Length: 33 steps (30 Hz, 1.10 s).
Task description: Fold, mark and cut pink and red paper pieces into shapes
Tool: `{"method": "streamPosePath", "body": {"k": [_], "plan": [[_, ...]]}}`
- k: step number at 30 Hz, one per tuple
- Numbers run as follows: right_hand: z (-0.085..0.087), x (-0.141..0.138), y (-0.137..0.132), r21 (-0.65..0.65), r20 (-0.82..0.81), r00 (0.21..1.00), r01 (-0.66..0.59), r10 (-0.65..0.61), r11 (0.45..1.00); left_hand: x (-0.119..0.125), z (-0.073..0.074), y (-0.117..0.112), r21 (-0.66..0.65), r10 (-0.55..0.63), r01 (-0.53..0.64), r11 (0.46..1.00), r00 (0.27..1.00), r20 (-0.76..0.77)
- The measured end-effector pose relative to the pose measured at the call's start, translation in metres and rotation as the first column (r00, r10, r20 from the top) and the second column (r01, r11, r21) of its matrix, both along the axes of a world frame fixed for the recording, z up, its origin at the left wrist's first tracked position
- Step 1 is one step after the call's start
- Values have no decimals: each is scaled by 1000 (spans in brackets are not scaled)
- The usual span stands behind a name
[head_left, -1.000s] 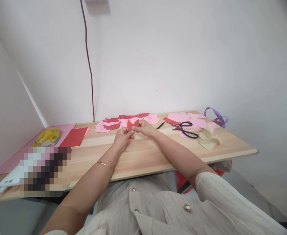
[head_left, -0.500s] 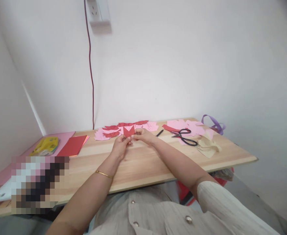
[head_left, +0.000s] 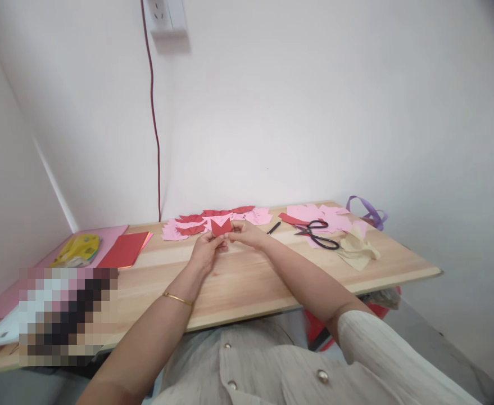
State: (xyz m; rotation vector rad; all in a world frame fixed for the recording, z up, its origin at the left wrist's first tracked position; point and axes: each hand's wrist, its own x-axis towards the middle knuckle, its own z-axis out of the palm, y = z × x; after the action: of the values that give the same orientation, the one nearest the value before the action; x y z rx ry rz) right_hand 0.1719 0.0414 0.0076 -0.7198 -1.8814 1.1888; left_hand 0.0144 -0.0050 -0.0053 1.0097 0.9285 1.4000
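Observation:
Both my hands meet over the middle of the wooden table (head_left: 247,281). A small folded red paper piece (head_left: 221,226) is pinched between them. My left hand (head_left: 205,251) grips its lower left edge with closed fingers. My right hand (head_left: 247,233) pinches its right side. Just behind the hands lies a spread of folded red and pink paper pieces (head_left: 187,228). A thin gold bangle sits on my left wrist.
Black scissors (head_left: 319,234) lie on pink paper sheets (head_left: 314,215) at the right, beside a black pen (head_left: 274,228), crumpled beige paper (head_left: 358,249) and a purple ribbon (head_left: 368,209). On the left are a red paper stack (head_left: 124,249), a yellow object (head_left: 78,249) and a pixelated patch.
The red piece has been unfolded and turned slightly between my fingers. The view tilted upward, so the wall socket now shows; my hands stayed in the same place on the table.

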Motion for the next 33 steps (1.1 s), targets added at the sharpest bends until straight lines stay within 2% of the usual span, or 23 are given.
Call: {"method": "streamPosePath", "body": {"k": [3, 8, 13, 16, 20, 28, 33], "plan": [[0, -1, -1, 4, -16, 1000, 2, -2, 1000, -1, 0, 0, 12, 9, -8, 1000, 997, -79], [-1, 0, 2, -60, -87, 996, 3, -9, 998, -2, -1, 2, 58, -12, 24, 998, 983, -185], [2, 4, 1, -43, -26, 998, -60, 59, 997, -1, 0, 0, 64, -72, 89, 994, 971, -227], [3, 5, 2, -13, 2, 999, -34, 34, 999, 0, 1, -1, 34, -107, 117, 993, 972, -211], [1, 5, 4, -36, -3, 1000, 29, -29, 999, -1, 2, -1, 48, -26, 36, 998, 982, -189], [4, 13, 8, -137, -10, 996, -84, 84, 987, 0, 2, 0, 75, -5, 20, 997, 981, -193], [4, 14, 10, -200, -100, 992, -94, 75, 975, 2, 4, -2, 4, -74, 74, 997, 997, -18]]}}
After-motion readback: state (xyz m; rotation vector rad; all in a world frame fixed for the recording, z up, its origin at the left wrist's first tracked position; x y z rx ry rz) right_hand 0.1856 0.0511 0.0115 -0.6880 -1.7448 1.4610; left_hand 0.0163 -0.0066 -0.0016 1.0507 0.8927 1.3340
